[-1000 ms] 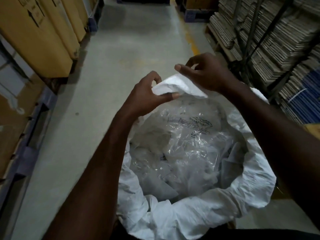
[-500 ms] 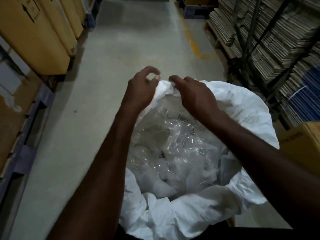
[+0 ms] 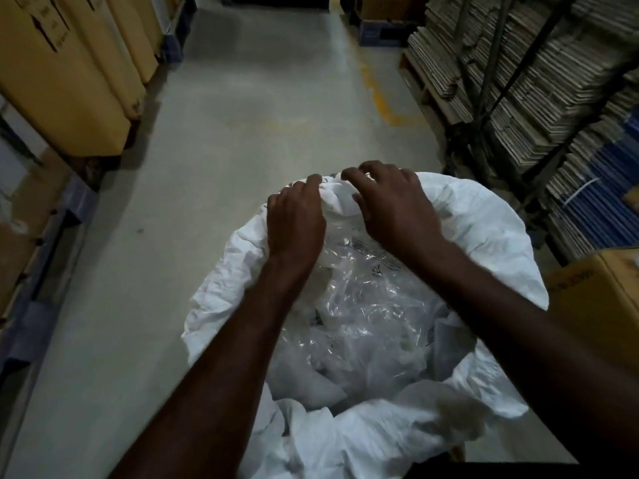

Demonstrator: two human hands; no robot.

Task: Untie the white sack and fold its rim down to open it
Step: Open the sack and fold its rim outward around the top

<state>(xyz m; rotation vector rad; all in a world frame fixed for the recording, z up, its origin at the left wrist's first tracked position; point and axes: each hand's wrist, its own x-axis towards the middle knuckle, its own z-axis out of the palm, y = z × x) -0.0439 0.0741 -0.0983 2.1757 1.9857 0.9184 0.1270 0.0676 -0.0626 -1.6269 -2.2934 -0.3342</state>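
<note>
The setting is a warehouse aisle with a bare concrete floor; the white sack stands on it in the lower centre of the head view, directly below the person. The sack mouth is open and no tie or knot is visible on it, so the untying step appears complete. The rim is already rolled outward along the near, left and right sides, exposing crumpled clear plastic bags inside. Only the far section of the rim remains bunched upright. The left hand is closed on that bunched fabric from the left, fingers curled over its edge. The right hand presses on the same section from the right, fingers bent over the fold; a full grip cannot be confirmed. Remaining work, as judged here: turn down this far section. Tan cartons line the left side, flattened cardboard stacks the right, and a brown box sits just beside the sack.
</note>
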